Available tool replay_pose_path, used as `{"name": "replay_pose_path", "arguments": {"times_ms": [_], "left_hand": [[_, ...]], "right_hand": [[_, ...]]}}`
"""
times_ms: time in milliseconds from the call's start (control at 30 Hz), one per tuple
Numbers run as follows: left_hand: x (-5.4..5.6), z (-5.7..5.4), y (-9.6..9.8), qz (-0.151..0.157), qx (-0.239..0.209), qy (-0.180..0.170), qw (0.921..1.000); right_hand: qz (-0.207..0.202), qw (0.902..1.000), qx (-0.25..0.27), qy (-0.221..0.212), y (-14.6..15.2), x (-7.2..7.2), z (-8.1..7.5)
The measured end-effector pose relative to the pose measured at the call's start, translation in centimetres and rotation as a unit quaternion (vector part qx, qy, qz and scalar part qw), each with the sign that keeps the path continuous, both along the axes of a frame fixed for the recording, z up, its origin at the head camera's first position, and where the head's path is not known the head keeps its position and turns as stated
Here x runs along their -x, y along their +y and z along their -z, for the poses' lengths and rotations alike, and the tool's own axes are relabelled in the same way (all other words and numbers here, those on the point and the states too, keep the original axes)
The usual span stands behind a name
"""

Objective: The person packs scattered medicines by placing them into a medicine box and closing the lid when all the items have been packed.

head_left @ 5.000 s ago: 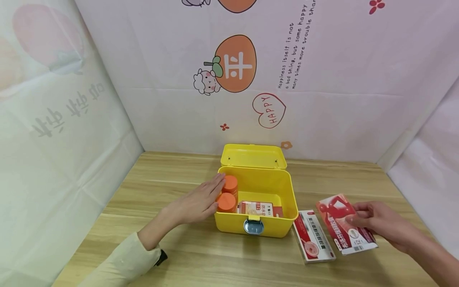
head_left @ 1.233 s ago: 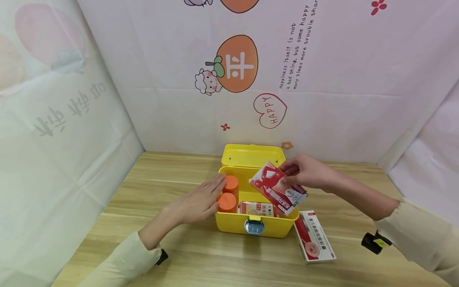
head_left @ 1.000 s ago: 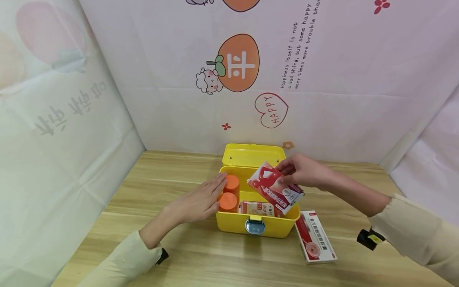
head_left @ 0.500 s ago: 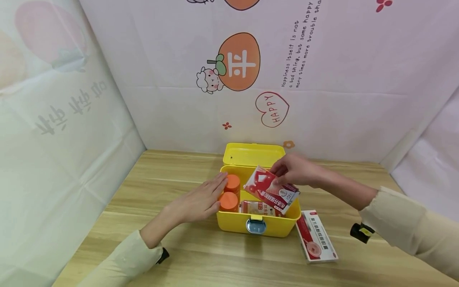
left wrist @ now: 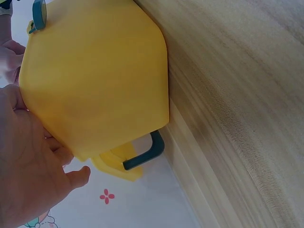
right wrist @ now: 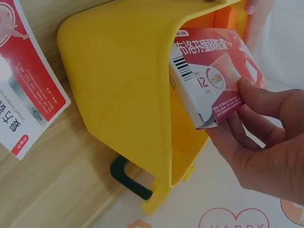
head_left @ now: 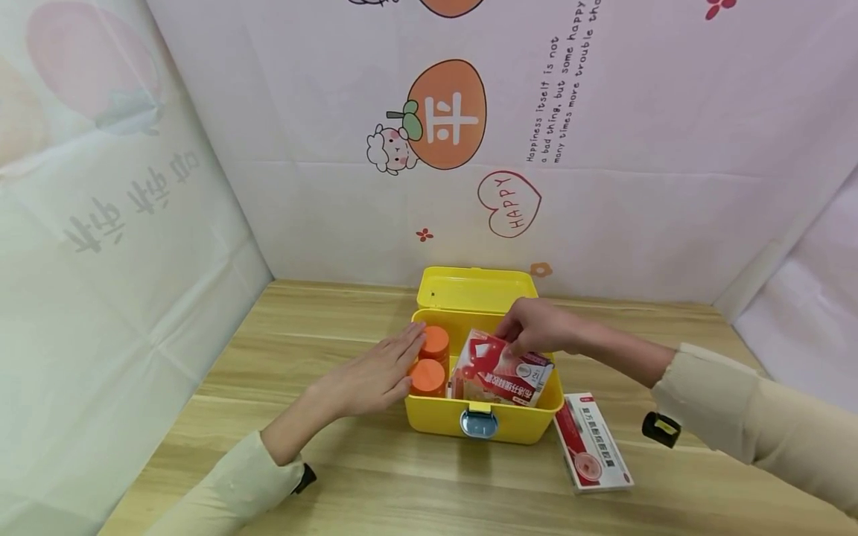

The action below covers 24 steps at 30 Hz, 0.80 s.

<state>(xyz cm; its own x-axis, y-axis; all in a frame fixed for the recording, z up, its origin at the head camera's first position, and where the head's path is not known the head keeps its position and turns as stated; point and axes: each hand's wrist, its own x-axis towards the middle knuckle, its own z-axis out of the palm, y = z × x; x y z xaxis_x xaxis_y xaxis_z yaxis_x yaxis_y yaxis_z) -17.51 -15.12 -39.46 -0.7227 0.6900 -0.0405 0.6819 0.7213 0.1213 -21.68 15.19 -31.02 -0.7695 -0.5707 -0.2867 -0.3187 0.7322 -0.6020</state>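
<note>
A yellow case (head_left: 429, 417) stands on the wooden table with its lid (head_left: 476, 290) raised at the back. Inside its left end are two orange-capped bottles (head_left: 427, 377). My left hand (head_left: 375, 372) rests with straight fingers on the case's left rim, beside the caps. Between thumb and fingers, my right hand (head_left: 543, 327) pinches a red and white medicine box (right wrist: 213, 71), tilted and partly inside the case opening. That box now covers most of the flat carton lying in the case. A second medicine box (head_left: 593, 443), white and red, lies on the table right of the case.
The case has a front latch (head_left: 479, 424) and a dark green handle (right wrist: 128, 178) at its side. A printed cloth wall (head_left: 322, 216) rises behind the table, with further cloth at left and right.
Over five seconds my right hand has carried the red medicine box from the table's right side to the case, then lowered it inside. My left hand stays at the rim.
</note>
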Motion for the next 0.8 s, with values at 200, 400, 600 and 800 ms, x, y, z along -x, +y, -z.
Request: {"name": "replay_pose_path", "arguments": {"times_ms": [200, 400, 600, 800], "left_hand": [[0.0, -0.1, 0.1, -0.002, -0.002, -0.001, 1.0], [-0.1, 0.0, 0.1, -0.005, -0.004, -0.004, 1.0], [-0.1, 0.2, -0.1, -0.004, -0.004, 0.0, 1.0], [0.1, 0.2, -0.1, 0.004, -0.007, 0.004, 1.0]], "right_hand": [[-0.019, 0.9995, -0.023, 0.012, -0.8, 0.2, 0.6], [-0.02, 0.9992, -0.034, 0.009, -1.4, 0.3, 1.1], [-0.019, 0.9987, -0.046, 0.009, -1.9, 0.4, 1.5], [-0.026, 0.9979, -0.06, 0.002, -2.5, 0.8, 2.3]]}}
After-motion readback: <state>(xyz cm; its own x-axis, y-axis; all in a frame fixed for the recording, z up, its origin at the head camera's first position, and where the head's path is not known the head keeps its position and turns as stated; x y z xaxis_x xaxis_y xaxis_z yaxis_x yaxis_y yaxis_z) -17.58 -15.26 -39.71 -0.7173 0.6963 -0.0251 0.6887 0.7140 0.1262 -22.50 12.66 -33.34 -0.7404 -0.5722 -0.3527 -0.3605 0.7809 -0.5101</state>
